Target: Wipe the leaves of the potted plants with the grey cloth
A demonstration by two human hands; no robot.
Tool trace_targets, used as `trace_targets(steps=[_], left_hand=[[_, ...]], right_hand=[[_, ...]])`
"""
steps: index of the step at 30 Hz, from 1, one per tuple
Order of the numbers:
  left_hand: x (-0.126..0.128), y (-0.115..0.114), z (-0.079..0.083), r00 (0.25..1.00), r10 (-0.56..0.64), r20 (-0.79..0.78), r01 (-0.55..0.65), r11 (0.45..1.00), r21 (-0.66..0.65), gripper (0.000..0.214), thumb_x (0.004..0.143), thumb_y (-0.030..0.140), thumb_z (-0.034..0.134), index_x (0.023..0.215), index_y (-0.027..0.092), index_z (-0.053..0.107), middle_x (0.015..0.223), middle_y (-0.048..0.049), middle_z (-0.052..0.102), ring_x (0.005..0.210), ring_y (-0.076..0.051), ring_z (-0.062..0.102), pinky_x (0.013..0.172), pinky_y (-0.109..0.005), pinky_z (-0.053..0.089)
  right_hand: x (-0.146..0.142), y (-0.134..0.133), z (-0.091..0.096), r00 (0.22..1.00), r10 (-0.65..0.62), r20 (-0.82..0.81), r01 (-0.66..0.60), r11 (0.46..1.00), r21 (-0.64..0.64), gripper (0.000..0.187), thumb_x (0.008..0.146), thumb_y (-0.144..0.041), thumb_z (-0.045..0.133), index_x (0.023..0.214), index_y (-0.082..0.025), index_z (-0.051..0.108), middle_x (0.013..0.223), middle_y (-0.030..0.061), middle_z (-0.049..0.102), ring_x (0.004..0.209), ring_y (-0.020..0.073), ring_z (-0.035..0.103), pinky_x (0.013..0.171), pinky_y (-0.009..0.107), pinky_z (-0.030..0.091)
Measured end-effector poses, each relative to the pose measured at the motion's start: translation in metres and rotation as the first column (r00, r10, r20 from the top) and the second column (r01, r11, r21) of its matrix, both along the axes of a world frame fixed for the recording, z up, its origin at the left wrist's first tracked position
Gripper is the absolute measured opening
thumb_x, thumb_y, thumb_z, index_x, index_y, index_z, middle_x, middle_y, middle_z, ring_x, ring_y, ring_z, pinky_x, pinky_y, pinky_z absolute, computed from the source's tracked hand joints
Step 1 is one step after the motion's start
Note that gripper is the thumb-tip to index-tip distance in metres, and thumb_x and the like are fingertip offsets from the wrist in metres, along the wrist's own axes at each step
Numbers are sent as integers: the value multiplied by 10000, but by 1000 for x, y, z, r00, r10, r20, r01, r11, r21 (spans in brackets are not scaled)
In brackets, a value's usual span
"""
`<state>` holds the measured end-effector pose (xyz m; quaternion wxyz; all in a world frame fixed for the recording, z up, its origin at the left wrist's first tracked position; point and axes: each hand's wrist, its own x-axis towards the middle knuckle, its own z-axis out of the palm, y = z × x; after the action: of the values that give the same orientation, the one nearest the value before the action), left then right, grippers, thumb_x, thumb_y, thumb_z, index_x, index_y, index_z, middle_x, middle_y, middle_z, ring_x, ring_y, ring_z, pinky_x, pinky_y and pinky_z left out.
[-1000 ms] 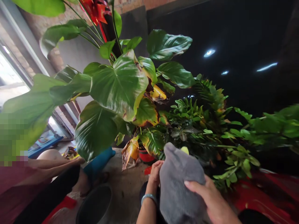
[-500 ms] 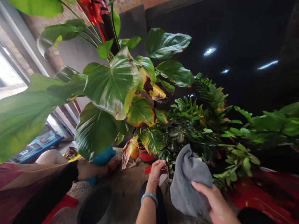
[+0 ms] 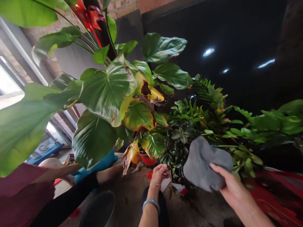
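My right hand (image 3: 229,184) grips a grey cloth (image 3: 204,165), thumb on top, in front of the small-leaved plants (image 3: 184,134). The cloth hangs bunched with a folded edge. Lower in the middle, my left hand (image 3: 159,177) is closed, fingers curled together; whether anything is in them I cannot make out. A pale bangle (image 3: 151,205) circles that wrist. Just beyond it stand a red pot (image 3: 148,160) and a dry yellow-brown leaf (image 3: 131,157). Above rise the big green leaves (image 3: 109,90) of a tall plant, some with browned edges.
At the left, a co-worker in a dark red top (image 3: 26,192) reaches an arm towards the plant's base. A dark bucket (image 3: 98,209) stands on the floor below. Something red (image 3: 272,195) lies at the lower right. Behind is a glossy black panel (image 3: 236,37).
My right hand has swung the cloth to the right and slightly up, away from my left hand. My left hand stays closed in nearly the same spot. The co-worker's arms have shifted.
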<state>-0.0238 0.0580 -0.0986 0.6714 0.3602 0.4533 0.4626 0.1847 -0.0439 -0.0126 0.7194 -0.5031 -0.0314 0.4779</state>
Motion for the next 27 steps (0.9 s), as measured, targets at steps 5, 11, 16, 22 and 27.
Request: trace_targets(steps=[5,11,16,22,27], left_hand=[[1,0,-1,1000,-10,-4,10,1000,3,489,374,530,857,539,156,588,483,17,549,489,-102,501,517,-243,399],[7,-1,2,1000,-15,-9,15,1000,6,508,348,540,856,531,157,578,496,14,547,508,-104,486,528,-246,391],[5,0,4,1000,-16,-22,16,1000,3,514,347,541,862,534,158,574,529,7,571,514,-103,505,536,-251,409],[4,1,7,999,-21,-37,21,1000,-6,508,343,529,868,537,152,587,548,-3,593,514,-101,508,530,-246,413],[7,1,5,999,-7,-32,8,1000,9,499,363,531,856,540,160,572,536,11,572,504,-97,500,520,-243,401]], right_hand=[[-30,-44,-18,971,210,-110,-224,965,-133,332,370,-277,872,653,-194,720,675,51,768,708,290,709,591,353,563],[-11,-5,41,996,89,-4,-88,990,112,395,411,-249,843,787,-182,739,726,55,772,797,308,706,712,406,567],[17,13,18,996,-87,6,86,987,139,435,476,-183,808,903,-215,725,769,26,774,924,299,691,793,409,571],[-14,-44,-44,973,109,-205,-141,979,-146,227,470,-257,822,652,-216,694,677,72,765,799,349,724,684,444,598],[-6,-34,11,972,103,-212,-109,994,-20,265,466,-251,806,711,-201,717,719,86,770,832,353,716,737,455,587]])
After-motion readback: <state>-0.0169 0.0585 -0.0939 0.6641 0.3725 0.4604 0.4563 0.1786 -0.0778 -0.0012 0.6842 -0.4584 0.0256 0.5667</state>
